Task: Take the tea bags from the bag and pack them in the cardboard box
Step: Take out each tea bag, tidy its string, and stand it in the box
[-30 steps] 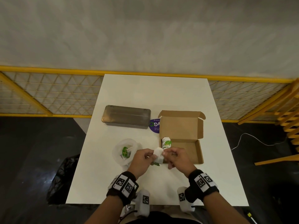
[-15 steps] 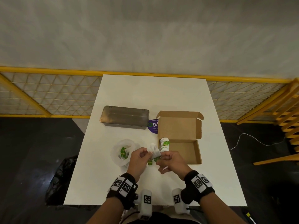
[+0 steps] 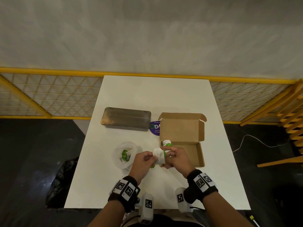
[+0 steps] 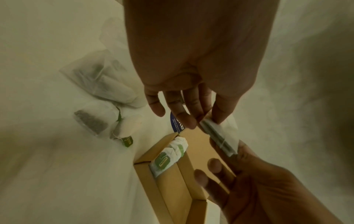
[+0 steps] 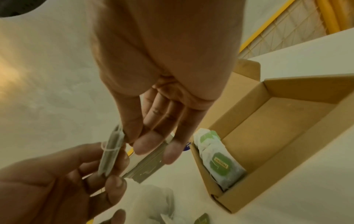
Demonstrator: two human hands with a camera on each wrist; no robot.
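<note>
A white tea bag point(image 3: 158, 157) is pinched between my left hand point(image 3: 151, 157) and my right hand point(image 3: 167, 155), just left of the open cardboard box point(image 3: 188, 154). A few tea bags point(image 3: 166, 143) with green tags stand packed at the box's left end. In the left wrist view my left hand point(image 4: 205, 121) holds the top of the tea bag point(image 4: 218, 133), above the box point(image 4: 172, 181). In the right wrist view my right hand point(image 5: 134, 139) pinches the tea bag point(image 5: 111, 153). The clear plastic bag point(image 3: 125, 154) to the left holds more tea bags point(image 4: 99, 94).
A flat metal tin point(image 3: 126, 118) lies at the back left of the white table point(image 3: 155, 92). A purple round sticker point(image 3: 155, 128) shows between tin and box. The box lid point(image 3: 180, 126) stands upright behind the tray. A yellow railing point(image 3: 49, 72) runs behind the table.
Both hands keep hold of the same tea bag and have turned it between the fingers. It stays beside the box's near left corner.
</note>
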